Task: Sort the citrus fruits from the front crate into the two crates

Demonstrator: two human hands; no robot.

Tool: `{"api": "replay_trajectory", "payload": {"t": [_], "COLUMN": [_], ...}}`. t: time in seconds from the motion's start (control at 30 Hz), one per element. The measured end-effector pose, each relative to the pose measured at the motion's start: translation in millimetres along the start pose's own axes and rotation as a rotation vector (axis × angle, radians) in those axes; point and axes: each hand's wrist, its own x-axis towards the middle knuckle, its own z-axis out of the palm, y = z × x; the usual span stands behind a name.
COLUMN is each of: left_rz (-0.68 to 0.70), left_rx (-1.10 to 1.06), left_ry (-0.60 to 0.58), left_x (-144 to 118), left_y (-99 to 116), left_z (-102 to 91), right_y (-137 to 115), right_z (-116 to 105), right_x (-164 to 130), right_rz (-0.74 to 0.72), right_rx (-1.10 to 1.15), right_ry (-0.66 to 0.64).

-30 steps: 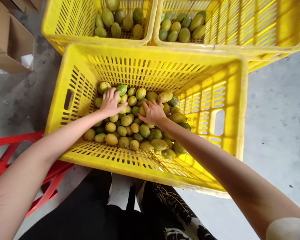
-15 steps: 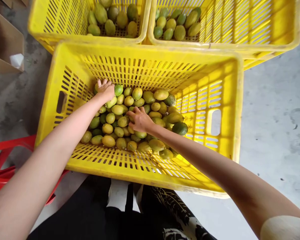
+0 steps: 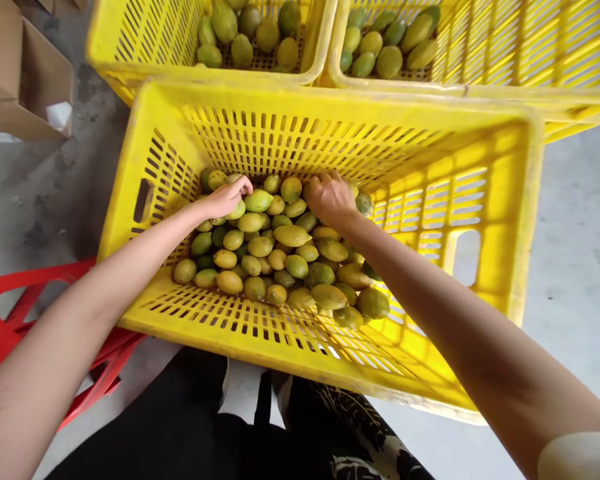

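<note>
A deep yellow crate (image 3: 330, 103) holds a layer of green and yellow lemons (image 3: 291, 236), some round and some long. My left hand (image 3: 233, 198) is over the back left of the layer, its fingers bent together beside a bright yellow-green lemon (image 3: 258, 201). Whatever those fingers hold, if anything, is hidden. Near the crate's back wall, my right hand (image 3: 331, 199) curls closed over a lemon, which the hand mostly covers. A greenish lemon (image 3: 364, 204) lies just right of it.
Behind stand two more yellow crates, one at left (image 3: 200, 75) and one at right (image 3: 405, 87), both with fruit inside. A red plastic stool (image 3: 10, 293) is at the left, and an opened cardboard box (image 3: 45, 80) at the upper left. Grey concrete floor (image 3: 575, 247) shows at right.
My right hand has moved from the middle of the lemons to the back of the crate. My left hand has shifted right and its fingers have drawn in. The view has shifted slightly.
</note>
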Motion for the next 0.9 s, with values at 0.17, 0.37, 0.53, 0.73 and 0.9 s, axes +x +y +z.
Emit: {"api": "replay_trajectory", "payload": {"t": [0.17, 0.37, 0.53, 0.73, 0.9], "left_rz": [-0.123, 0.104, 0.300, 0.080, -0.199], "left_rx": [0.231, 0.395, 0.442, -0.052, -0.745], "left_ry": [-0.009, 0.043, -0.020, 0.022, 0.002], "left_x": [-3, -8, -11, -17, -20], "left_y": [24, 70, 92, 75, 81], "left_z": [8.4, 26.1, 39.1, 36.0, 19.8], "right_y": [21, 38, 44, 36, 22], "right_z": [40, 64, 51, 20, -27], "right_x": [26, 35, 23, 10, -2], "right_rz": [-0.029, -0.111, -0.116, -0.054, 0.109], "right_rx": [-0.062, -0.023, -0.070, 0.087, 0.515], "right_ry": [0.000, 0.059, 0.019, 0.046, -0.097]}}
